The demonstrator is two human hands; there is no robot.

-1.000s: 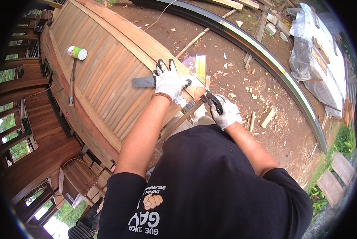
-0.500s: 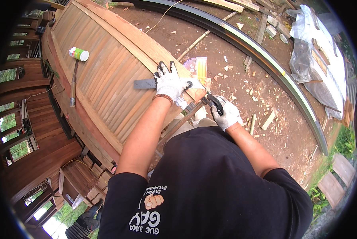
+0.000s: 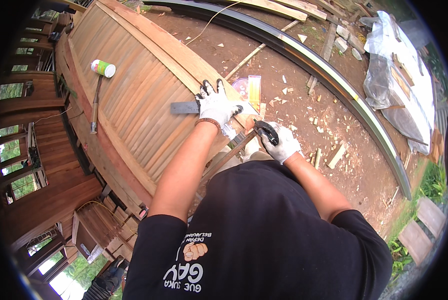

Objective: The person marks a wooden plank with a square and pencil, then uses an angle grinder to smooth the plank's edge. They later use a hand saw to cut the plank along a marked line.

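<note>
A louvered wooden panel (image 3: 139, 80) lies before me, its near right corner by my hands. Across that corner rests a grey metal square (image 3: 183, 107), partly covered by my left hand (image 3: 216, 106). That hand wears a white glove with black fingertips, its fingers spread as it presses down. Just right of the corner is my right hand (image 3: 280, 143), gloved the same way. Its fingers are curled together around something dark and slim that I cannot make out, the tip near the panel's edge.
A hammer (image 3: 95, 106) and a green-and-white can (image 3: 103, 68) lie on the panel's left part. Beyond the corner sit a yellow strip-like object (image 3: 254, 89) and a round purplish container (image 3: 241, 86). A long dark rail (image 3: 329, 65) curves past wood scraps on the dirt ground.
My right hand has shifted slightly left and its fingers have tilted a little at the corner. My left hand stays on the square. The whole view has moved slightly.
</note>
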